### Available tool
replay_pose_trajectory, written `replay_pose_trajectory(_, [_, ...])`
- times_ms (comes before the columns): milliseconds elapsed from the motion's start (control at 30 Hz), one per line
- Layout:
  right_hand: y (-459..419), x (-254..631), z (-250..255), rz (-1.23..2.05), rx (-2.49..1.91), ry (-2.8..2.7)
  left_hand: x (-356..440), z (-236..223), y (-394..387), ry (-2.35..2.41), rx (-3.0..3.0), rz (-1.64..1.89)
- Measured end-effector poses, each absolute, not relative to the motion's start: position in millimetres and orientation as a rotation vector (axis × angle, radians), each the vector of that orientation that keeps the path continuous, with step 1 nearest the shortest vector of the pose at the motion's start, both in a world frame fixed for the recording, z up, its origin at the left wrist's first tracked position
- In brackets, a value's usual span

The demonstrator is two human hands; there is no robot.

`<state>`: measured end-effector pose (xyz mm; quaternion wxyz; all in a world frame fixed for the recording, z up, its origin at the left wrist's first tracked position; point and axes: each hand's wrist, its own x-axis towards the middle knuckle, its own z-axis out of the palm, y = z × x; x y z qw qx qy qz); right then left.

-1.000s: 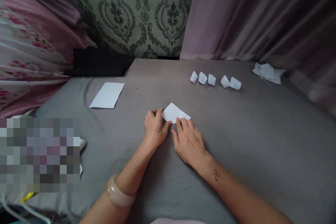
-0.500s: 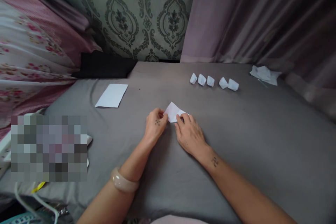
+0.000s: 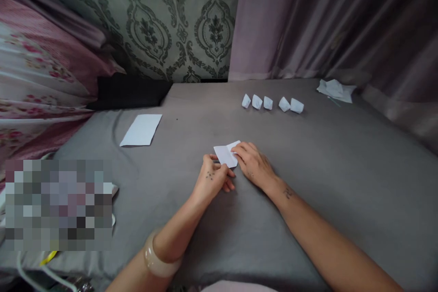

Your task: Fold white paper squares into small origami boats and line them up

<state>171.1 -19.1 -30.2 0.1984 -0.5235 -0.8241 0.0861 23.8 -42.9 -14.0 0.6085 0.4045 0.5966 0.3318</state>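
Note:
A folded piece of white paper (image 3: 226,153) lies at the middle of the grey surface, pinched between both hands. My left hand (image 3: 212,179) grips its lower left side, with the thumb on top and the fingers curled towards the near edge. My right hand (image 3: 253,163) presses on its right end, with the fingertips over a flap of the fold. A bangle (image 3: 160,255) of pale, glossy stone circles my left wrist. A flat white sheet (image 3: 141,130) lies to the left of my hands, out of reach of both.
Several small folded paper pieces (image 3: 268,103) stand in a row at the back, with crumpled white paper (image 3: 335,90) beyond them on the right. Curtains, patterned wallpaper and floral fabric border the grey bedding (image 3: 308,159). A pixelated patch (image 3: 58,205) hides the lower left.
The paper has turned and now looks squarer, less pointed. My left hand has dropped towards the near side, and my right hand has shifted onto the paper's right end. The view has shifted slightly.

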Motion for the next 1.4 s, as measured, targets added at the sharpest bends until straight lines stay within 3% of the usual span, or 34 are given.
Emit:
replay_pose_trajectory(400, [-24.1,190.0,-32.7,0.189,-1.206,-2.554,-4.1,-21.1,-43.3,1.445,1.984,0.582])
replay_pose_trajectory(800, [-30.1,202.9,-29.4,0.413,-1.051,-2.519,-8.8,-14.5,-34.4,1.373,2.719,0.42])
replay_pose_trajectory(967, [-32.5,206.6,-32.3,0.448,-1.038,-2.468,-12.7,-10.1,-23.7,1.064,2.716,0.235])
replay_pose_trajectory(1400, [-32.5,210.7,-30.7,0.514,-1.052,-2.435,-5.3,-14.5,7.1,1.159,2.4,0.362])
